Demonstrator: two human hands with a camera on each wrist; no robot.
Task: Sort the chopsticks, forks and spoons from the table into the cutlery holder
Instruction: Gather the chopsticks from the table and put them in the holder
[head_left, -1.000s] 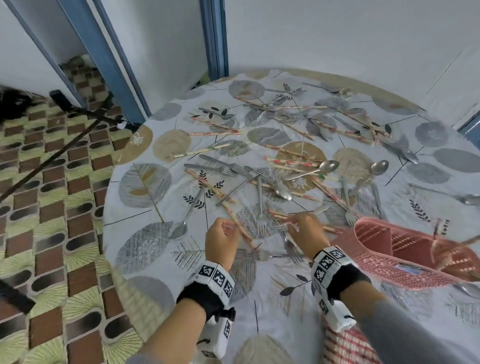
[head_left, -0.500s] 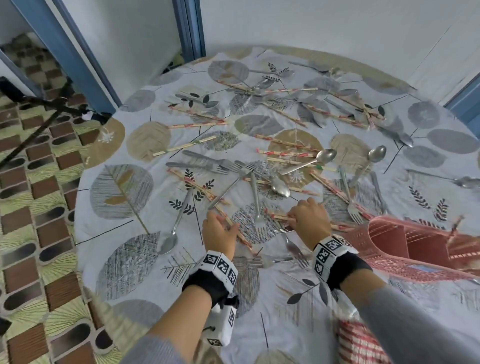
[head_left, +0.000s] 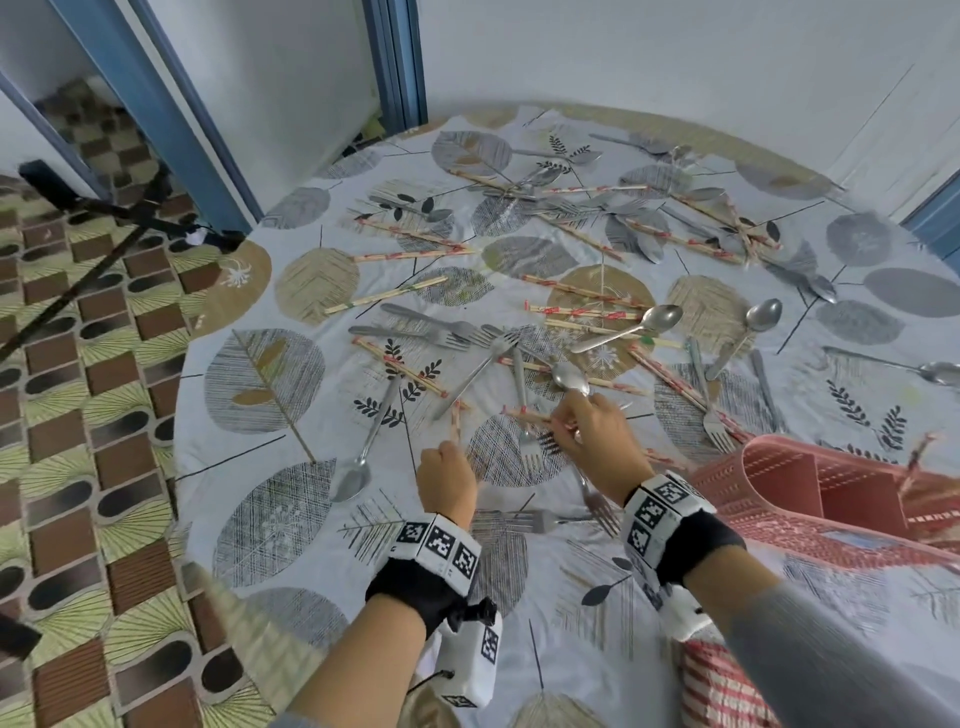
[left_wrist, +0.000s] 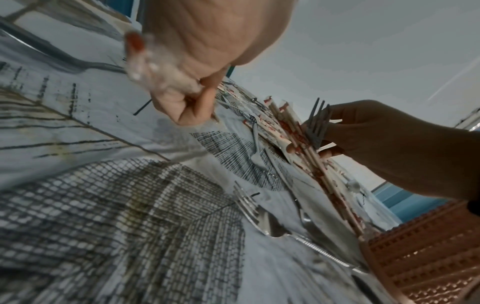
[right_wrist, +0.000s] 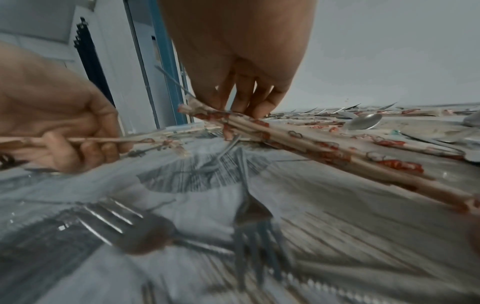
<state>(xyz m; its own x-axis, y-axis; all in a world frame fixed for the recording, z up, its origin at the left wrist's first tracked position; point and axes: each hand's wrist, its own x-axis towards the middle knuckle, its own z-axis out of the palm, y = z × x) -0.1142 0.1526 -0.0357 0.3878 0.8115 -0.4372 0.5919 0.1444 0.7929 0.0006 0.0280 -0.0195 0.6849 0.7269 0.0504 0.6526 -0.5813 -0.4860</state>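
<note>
**Both hands on chopsticks at the near edge of the pile**

Gripping a wrapped chopstick (right_wrist: 145, 140), the left hand (head_left: 445, 475) has its fingers curled round the stick just above the leaf-print tablecloth (head_left: 270, 525). The right hand (head_left: 597, 441) pinches a bundle of chopsticks (right_wrist: 298, 142) with its fingertips pressed together on it; a fork (left_wrist: 318, 125) appears to be caught in the same grasp, though blur makes that uncertain. Loose forks, spoons and more chopsticks lie scattered across the table beyond the hands. The red cutlery holder (head_left: 810, 499) sits on the table just to the right of the right wrist.
</note>
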